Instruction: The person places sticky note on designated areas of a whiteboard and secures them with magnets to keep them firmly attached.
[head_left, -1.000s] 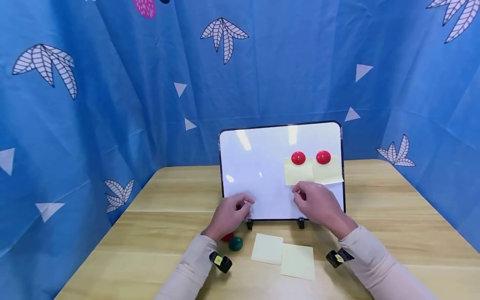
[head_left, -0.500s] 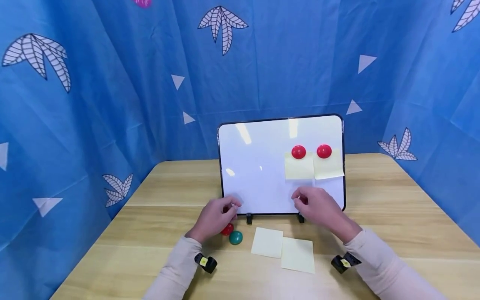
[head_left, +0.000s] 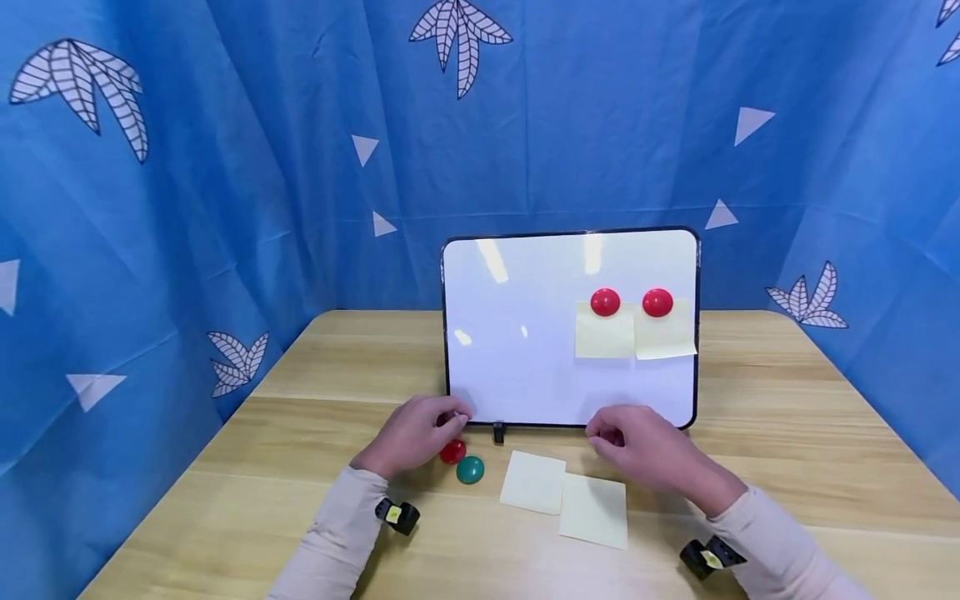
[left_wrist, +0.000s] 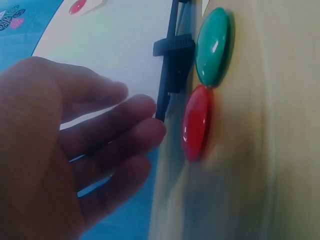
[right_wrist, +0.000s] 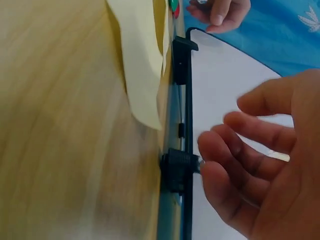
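Observation:
A white board (head_left: 517,367) with a black rim stands upright on the table. Two red round magnets (head_left: 605,302) sit at the top edges of two pale yellow sticky notes (head_left: 604,340) on its right half. My left hand (head_left: 411,435) hovers by the board's lower left corner, fingers loosely bent and holding nothing. Just beneath it, a red magnet (left_wrist: 196,123) and a green magnet (left_wrist: 212,47) lie side by side on the table. Near the lower right edge, my right hand (head_left: 637,442) hangs loosely curled with nothing in it, hiding one black stand clip (right_wrist: 178,170) in the head view.
Two more yellow sticky notes (head_left: 594,510) lie on the wooden table (head_left: 225,508) in front of the board, their edges meeting. Another black clip (head_left: 498,432) holds the board's lower left edge. A blue patterned curtain (head_left: 600,150) surrounds the table's back and sides.
My left hand has drawn left and down from the board, uncovering the red magnet on the table. My right hand has dropped away from the notes toward the board's lower edge.

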